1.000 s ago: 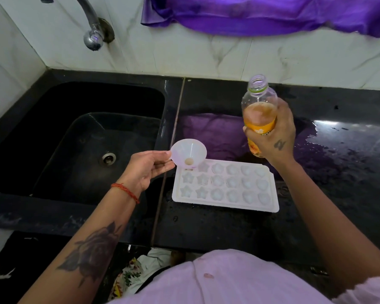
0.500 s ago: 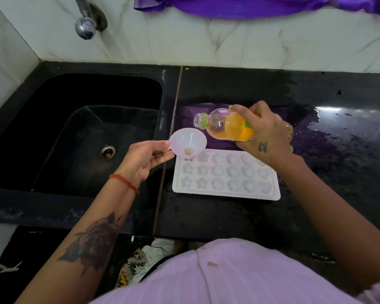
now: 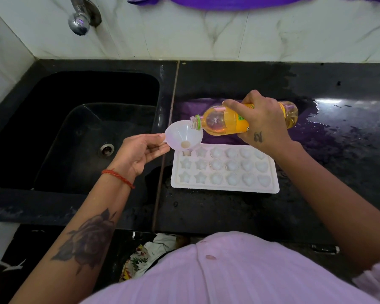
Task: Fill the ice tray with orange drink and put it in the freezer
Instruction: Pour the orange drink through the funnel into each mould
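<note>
A white ice tray with star, round and heart moulds lies on the black counter. My left hand pinches the tab of a small white funnel, whose spout sits over the tray's far-left corner mould. My right hand grips an uncapped bottle of orange drink, tipped nearly flat with its mouth at the funnel's rim. Orange liquid fills the bottle's lower side up to the neck. No stream shows in the funnel.
A deep black sink with a drain lies left of the tray, under a chrome tap. The counter to the right is wet and glossy. A purple cloth hangs on the marble wall behind.
My right hand tipped the bottle from upright to nearly flat and brought its mouth to the funnel's rim. The funnel and tray stayed put.
</note>
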{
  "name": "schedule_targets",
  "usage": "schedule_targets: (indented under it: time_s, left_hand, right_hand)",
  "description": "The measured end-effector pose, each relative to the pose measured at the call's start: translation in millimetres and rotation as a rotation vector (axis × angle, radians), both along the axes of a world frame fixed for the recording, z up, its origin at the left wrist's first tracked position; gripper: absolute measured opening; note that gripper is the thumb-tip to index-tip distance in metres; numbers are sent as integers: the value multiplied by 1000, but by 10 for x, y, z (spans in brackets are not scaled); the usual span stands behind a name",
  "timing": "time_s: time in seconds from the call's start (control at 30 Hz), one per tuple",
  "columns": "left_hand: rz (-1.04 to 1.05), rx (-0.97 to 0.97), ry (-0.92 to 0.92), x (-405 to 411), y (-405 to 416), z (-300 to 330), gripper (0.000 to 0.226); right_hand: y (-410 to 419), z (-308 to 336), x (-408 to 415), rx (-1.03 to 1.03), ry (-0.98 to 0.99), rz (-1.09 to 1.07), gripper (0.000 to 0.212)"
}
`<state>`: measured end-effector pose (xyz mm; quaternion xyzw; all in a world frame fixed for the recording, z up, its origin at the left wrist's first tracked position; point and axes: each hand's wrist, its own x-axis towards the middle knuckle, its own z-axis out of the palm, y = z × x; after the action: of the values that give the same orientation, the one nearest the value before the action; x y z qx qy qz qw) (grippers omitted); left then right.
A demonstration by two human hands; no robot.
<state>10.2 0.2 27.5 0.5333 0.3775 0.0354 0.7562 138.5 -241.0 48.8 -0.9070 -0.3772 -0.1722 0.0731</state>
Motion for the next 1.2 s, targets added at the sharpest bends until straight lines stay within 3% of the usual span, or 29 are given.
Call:
schedule_targets:
  time_s: [0.3, 0.83, 1.2]
  left_hand:
    - [3, 4, 8, 7, -25, 17, 4]
    - [-20, 27, -44, 15, -82, 125, 6]
    - [-32, 46, 6, 132, -313, 126, 3]
  right_hand:
    - [20, 21, 7, -32, 13, -2, 68]
    - [-172, -81, -64, 225, 176, -74, 78]
    - [-351, -60, -138, 118, 107, -114, 76]
